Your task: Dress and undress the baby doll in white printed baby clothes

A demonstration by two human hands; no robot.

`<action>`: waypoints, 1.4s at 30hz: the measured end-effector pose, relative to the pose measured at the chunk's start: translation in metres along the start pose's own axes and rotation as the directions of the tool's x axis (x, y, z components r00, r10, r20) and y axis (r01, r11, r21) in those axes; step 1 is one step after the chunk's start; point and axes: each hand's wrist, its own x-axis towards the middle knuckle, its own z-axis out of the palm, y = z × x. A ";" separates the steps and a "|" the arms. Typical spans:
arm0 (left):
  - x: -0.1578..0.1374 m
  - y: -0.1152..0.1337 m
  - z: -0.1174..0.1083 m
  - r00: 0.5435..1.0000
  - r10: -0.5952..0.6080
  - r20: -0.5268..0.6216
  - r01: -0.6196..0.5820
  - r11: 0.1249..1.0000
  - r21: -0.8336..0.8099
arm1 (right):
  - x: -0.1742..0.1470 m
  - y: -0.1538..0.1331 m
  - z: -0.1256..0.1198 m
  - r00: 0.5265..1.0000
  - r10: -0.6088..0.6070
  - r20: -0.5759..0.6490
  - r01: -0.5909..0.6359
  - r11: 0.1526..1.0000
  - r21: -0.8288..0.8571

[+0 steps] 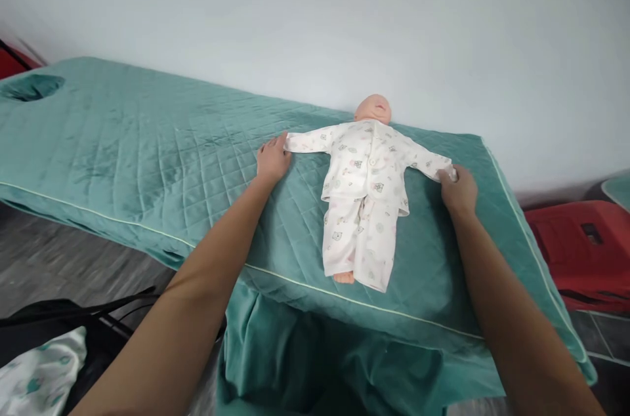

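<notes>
A baby doll [378,109] lies on its back in a white patterned button-front top [369,157] and matching trousers [360,239]. Both its sleeves are stretched out sideways. My left hand [273,159] is closed at the end of the sleeve [311,141] on the left side, pinching its cuff. On the other side, my right hand [459,191] has its thumb and fingers closed on the cuff of the right-hand sleeve [427,160]. The doll's hands do not show. One bare foot [343,277] pokes out of a trouser leg, while the other trouser end hides what is inside.
The doll rests on a long bed with a green quilted cover [147,153], set along a white wall [295,16]. A face hole [34,86] is at its far left. A red plastic chair [581,245] stands right; patterned cloth [44,370] lies on something black at lower left.
</notes>
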 end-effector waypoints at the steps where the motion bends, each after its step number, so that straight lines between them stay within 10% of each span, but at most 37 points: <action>1: 0.001 0.000 0.000 1.000 0.013 0.004 -0.013 1.000 0.010 | 0.004 0.003 0.001 0.999 0.022 -0.024 -0.022 0.999 0.025; 9: -0.005 -0.003 -0.001 0.991 -0.093 -0.098 0.096 0.995 0.021 | 0.023 0.020 -0.004 0.940 0.284 -0.189 -0.213 0.921 0.327; 20: -0.012 0.000 -0.001 0.996 -0.079 -0.048 0.083 0.993 0.081 | 0.006 0.026 -0.003 0.963 0.205 -0.175 -0.163 0.960 0.230; 26: -0.030 0.004 -0.006 0.992 -0.050 -0.120 0.050 0.999 -0.002 | -0.040 -0.003 -0.015 0.953 -0.124 -0.276 0.201 0.942 0.270; 32: -0.129 0.036 -0.020 0.963 0.192 -0.190 -0.242 0.925 -0.294 | -0.151 -0.074 -0.052 0.853 -0.511 -0.110 0.491 0.711 0.503; 37: -0.226 0.067 -0.043 0.943 0.321 0.090 -0.234 0.828 -0.509 | -0.197 -0.115 -0.090 0.605 -0.784 0.141 0.595 0.563 0.573; 42: -0.261 0.078 -0.053 0.922 0.314 0.226 -0.151 0.830 -0.537 | -0.214 -0.123 -0.100 0.580 -0.766 0.278 0.657 0.641 0.397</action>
